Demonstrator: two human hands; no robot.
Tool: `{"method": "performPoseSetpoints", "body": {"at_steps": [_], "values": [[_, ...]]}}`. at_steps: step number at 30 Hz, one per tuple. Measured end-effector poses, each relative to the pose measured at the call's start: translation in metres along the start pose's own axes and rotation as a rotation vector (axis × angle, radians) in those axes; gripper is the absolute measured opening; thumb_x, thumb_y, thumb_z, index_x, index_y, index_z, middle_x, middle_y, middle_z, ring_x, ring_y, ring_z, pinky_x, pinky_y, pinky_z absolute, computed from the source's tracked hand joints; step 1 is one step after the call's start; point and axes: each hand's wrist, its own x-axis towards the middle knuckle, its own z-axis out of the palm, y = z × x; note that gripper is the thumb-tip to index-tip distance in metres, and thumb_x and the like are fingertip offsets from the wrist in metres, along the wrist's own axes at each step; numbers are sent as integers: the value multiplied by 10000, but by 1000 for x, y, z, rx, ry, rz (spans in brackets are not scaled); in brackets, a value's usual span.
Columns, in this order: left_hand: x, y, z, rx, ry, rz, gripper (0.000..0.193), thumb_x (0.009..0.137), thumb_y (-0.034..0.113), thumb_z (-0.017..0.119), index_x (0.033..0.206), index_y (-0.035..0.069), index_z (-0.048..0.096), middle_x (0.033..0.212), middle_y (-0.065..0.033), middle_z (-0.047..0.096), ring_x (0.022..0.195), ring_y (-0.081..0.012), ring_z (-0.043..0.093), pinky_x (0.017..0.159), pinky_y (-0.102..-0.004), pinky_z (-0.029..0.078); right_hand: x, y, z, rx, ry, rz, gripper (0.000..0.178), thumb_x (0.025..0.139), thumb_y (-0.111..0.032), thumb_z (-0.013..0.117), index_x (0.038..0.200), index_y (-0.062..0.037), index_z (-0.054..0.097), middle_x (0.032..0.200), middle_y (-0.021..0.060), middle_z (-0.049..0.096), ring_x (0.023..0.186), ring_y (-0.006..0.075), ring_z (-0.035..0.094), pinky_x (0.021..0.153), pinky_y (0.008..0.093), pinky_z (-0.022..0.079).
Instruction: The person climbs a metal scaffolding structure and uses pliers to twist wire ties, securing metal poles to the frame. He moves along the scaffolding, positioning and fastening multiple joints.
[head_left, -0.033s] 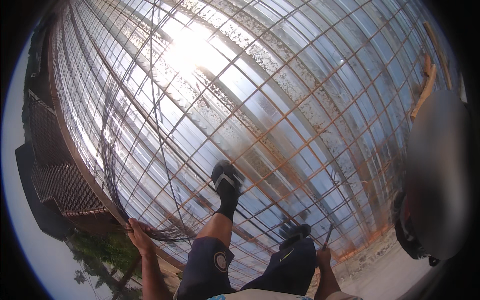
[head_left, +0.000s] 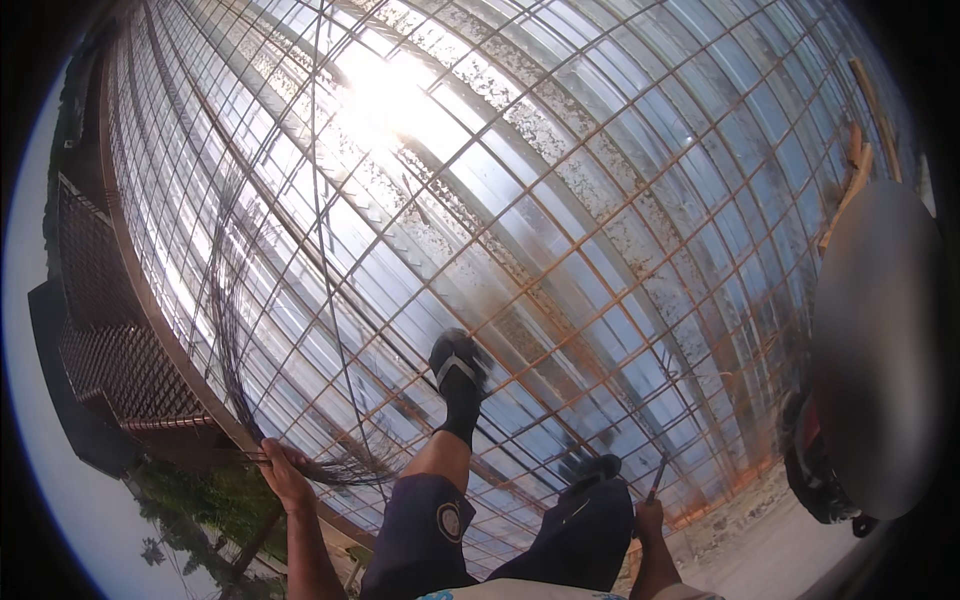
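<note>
My left hand, at the lower left, is closed round a bundle of thin dark wires. Their long part arcs up over the mesh, while a loose bunch of ends fans out to the right of the hand. Beside my right thigh, my right hand grips a slim rod-like tool that points upward; its tip is too small to make out. Under both hands spreads a rusty steel bar mesh above shiny ribbed metal decking. My feet, in dark socks and sandals, are on it.
A brown edge beam bounds the deck at left, with a tiled roof and trees beyond. Strips of wood lie at the far right. A blurred dark object blocks part of the right side. Pale ground shows lower right.
The whole view has shifted slightly, and the wires have swayed a little to the right. Both hands keep their holds.
</note>
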Motion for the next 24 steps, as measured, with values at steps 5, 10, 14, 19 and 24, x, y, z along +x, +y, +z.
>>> {"method": "performPoseSetpoints", "body": {"at_steps": [5,10,14,19,24], "values": [[48,29,-26,-202,-7,-170,371,1011,383,395,753,116,402,585,27,370,480,-80,358,446,-249,336,-28,-37,-50,-42,84,-19,301,734,-194,543,885,67,532,775,211,608,680,305,637,595,432,501],[85,103,-31,-163,30,-173,402,1014,366,390,698,118,378,561,31,349,456,-69,357,413,-249,313,-124,-162,-102,-159,281,-133,403,738,-226,584,973,101,557,913,257,632,844,394,641,717,465,511],[114,169,-25,-74,83,-212,389,1004,358,417,708,107,399,574,35,368,462,-67,353,414,-245,304,-161,-224,-134,-151,220,-103,474,750,-287,629,1007,104,551,950,268,628,862,414,633,729,476,507],[132,221,-35,103,142,-229,389,991,358,438,730,70,443,606,20,387,528,-85,371,466,-268,316,-115,-238,-152,-854,-29,-567,382,766,-335,671,846,36,628,776,190,651,783,308,671,670,449,529],[150,341,-35,222,189,-228,401,980,343,446,756,17,518,635,-9,447,610,-113,408,531,-316,344,-192,-404,-183,-248,-177,-210,255,792,-267,617,827,-20,670,689,149,639,649,254,672,605,456,537]]}}
